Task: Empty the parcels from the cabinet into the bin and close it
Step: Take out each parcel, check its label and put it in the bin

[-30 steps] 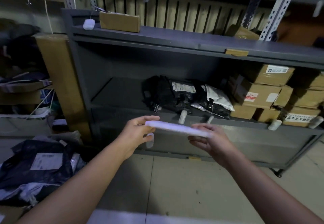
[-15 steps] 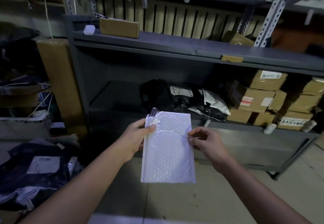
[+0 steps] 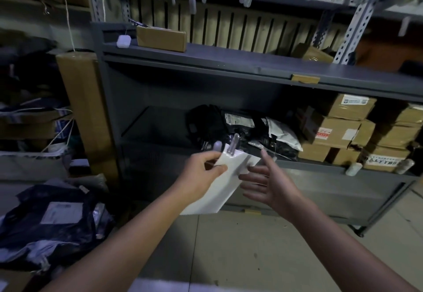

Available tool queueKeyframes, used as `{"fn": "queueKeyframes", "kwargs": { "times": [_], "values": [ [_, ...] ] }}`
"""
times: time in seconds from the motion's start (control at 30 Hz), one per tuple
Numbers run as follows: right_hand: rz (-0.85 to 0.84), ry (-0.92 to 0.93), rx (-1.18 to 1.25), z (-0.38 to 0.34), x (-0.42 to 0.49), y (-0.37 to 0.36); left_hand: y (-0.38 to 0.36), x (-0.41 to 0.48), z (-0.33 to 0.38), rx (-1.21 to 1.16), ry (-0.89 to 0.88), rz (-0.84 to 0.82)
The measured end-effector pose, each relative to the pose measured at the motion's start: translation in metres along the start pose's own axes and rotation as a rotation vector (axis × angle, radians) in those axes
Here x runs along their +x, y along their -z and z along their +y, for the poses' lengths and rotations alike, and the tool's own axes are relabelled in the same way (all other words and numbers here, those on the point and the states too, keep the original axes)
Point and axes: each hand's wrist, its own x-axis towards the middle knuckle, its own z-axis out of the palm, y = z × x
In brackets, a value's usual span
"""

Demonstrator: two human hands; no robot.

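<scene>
My left hand [image 3: 201,172] pinches the top of a white padded envelope [image 3: 217,191], which hangs tilted in front of the grey cabinet [image 3: 206,79]. Just right of the envelope, my right hand [image 3: 267,182] is off it with its fingers spread. Inside the cabinet lie black bagged parcels [image 3: 219,127], a white bag [image 3: 283,133] and stacked cardboard boxes [image 3: 336,131]. At the lower left, a pile of dark bagged parcels [image 3: 52,220] lies in what may be the bin; its rim is not plain.
A tall cardboard box [image 3: 84,108] stands against the cabinet's left side. A flat box [image 3: 160,38] and a small white device [image 3: 123,41] lie on the cabinet top. White tags hang from the metal racking [image 3: 357,17] above. Tiled floor [image 3: 240,246] lies below my arms.
My right hand has let go of the envelope and opened. The envelope has swung to the left and tilted, held now by my left hand alone.
</scene>
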Motion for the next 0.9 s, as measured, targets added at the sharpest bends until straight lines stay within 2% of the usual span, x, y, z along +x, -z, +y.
{"fn": "queueKeyframes", "kwargs": {
  "times": [0.17,0.27,0.37,0.47,0.6,0.7,0.8,0.83,0.9],
  "values": [
    [-0.197,0.061,-0.052,-0.002,-0.006,-0.013,-0.014,-0.003,0.000,0.096,-0.070,-0.055],
    [-0.161,0.112,-0.064,-0.004,-0.004,-0.018,-0.015,-0.003,-0.001,0.154,-0.100,-0.091],
    [-0.076,0.121,0.025,-0.001,0.001,-0.016,-0.014,-0.002,-0.006,0.119,-0.044,-0.201],
    [-0.002,0.115,-0.017,0.002,0.004,-0.011,-0.009,0.000,-0.015,0.086,0.032,-0.242],
    [0.062,0.109,-0.002,0.002,0.008,0.000,0.014,0.007,-0.031,0.009,0.194,-0.052],
    [0.050,0.115,0.034,0.001,0.010,0.009,0.031,0.005,-0.044,0.110,0.392,0.035],
    [-0.030,0.125,0.132,0.000,0.011,0.015,0.040,-0.002,-0.053,0.001,0.681,-0.043],
    [-0.058,0.126,0.155,-0.001,0.011,0.015,0.042,-0.003,-0.054,-0.086,0.728,-0.106],
    [-0.111,0.125,0.167,-0.001,0.011,0.016,0.042,-0.001,-0.057,-0.244,0.680,-0.167]
  ]
}}
